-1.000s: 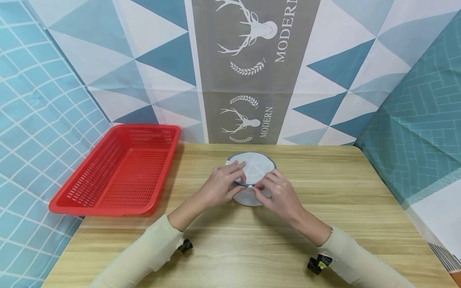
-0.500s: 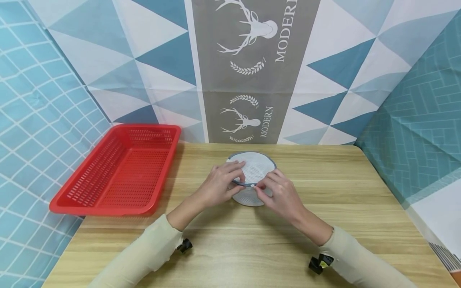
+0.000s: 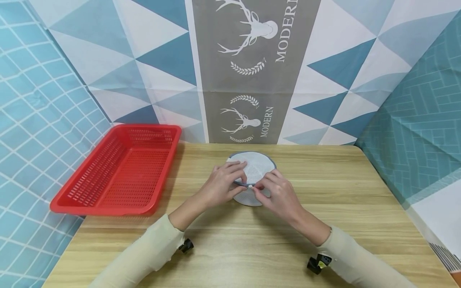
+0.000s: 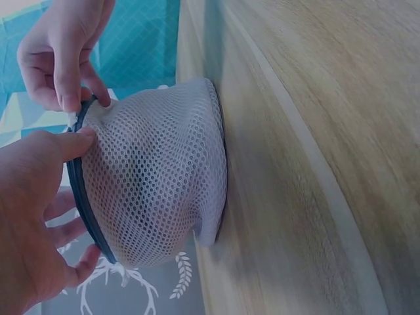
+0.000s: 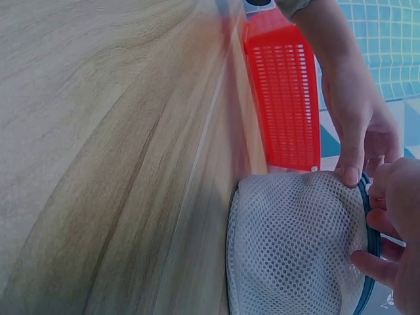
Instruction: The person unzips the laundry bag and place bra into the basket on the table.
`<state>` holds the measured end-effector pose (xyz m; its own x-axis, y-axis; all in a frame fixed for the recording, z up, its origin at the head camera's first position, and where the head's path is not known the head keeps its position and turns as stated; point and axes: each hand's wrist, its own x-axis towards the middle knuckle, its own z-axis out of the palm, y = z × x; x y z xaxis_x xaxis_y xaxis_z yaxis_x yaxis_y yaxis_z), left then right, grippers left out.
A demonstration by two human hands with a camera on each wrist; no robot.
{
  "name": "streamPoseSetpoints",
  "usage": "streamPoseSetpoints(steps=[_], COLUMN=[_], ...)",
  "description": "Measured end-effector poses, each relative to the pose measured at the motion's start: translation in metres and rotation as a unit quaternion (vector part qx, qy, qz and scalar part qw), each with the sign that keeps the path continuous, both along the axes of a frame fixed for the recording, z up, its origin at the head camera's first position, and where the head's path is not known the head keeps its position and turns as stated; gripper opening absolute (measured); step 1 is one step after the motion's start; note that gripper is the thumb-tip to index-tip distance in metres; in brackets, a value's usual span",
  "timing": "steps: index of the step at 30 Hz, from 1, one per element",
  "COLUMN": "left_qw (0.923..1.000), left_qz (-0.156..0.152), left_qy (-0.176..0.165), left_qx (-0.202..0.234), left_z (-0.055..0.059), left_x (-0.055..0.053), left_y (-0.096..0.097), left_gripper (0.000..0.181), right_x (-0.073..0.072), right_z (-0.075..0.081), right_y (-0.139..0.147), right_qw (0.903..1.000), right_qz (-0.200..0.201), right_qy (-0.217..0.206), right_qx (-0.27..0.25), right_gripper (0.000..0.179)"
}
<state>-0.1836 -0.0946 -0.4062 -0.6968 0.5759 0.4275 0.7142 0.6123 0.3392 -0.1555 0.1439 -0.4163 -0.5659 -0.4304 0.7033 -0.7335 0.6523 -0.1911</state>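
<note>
A white mesh laundry bag [image 3: 257, 166] with a dark blue zipped rim stands on the table, round and puffed out. Its mesh side [image 4: 151, 170] fills the middle of the left wrist view. My left hand [image 3: 225, 182] grips the near rim, thumb on the mesh wall below the zip and fingers over the top. Close beside it, my right hand [image 3: 279, 194] pinches the rim at the small white zipper pull [image 3: 250, 186]. In the right wrist view, both thumbs and fingers meet near the same stretch of the zip [image 5: 373, 239].
A red perforated plastic basket [image 3: 155, 200] stands at the left of the wooden table [image 3: 230, 248]. Patterned cloth [image 3: 162, 52] hangs behind the table and along both sides. Black wrist cameras [image 3: 318, 264] sit at the sleeves.
My right hand and the zipper pull shifted slightly right along the rim half a second ago, then came back left. The left hand keeps its hold and the bag stays in place.
</note>
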Motion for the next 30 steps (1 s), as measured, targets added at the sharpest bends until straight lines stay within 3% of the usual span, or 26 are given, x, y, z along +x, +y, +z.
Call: streamPoseSetpoints(steps=[24, 30], left_qw=[0.9993, 0.9995], left_qz=[-0.008, -0.01], left_qy=[-0.036, -0.029], left_qx=[0.003, 0.004], left_z=[0.0048, 0.0038], left_x=[-0.0013, -0.0009], left_y=[0.0015, 0.0014], left_gripper=[0.021, 0.02], right_x=[-0.0018, -0.0021], right_z=[0.0003, -0.001], right_y=[0.002, 0.0004], right_qw=[0.9999, 0.9999], right_qz=[0.005, 0.009], right_qy=[0.009, 0.014], right_qx=[0.0, -0.003], right_gripper=[0.014, 0.014])
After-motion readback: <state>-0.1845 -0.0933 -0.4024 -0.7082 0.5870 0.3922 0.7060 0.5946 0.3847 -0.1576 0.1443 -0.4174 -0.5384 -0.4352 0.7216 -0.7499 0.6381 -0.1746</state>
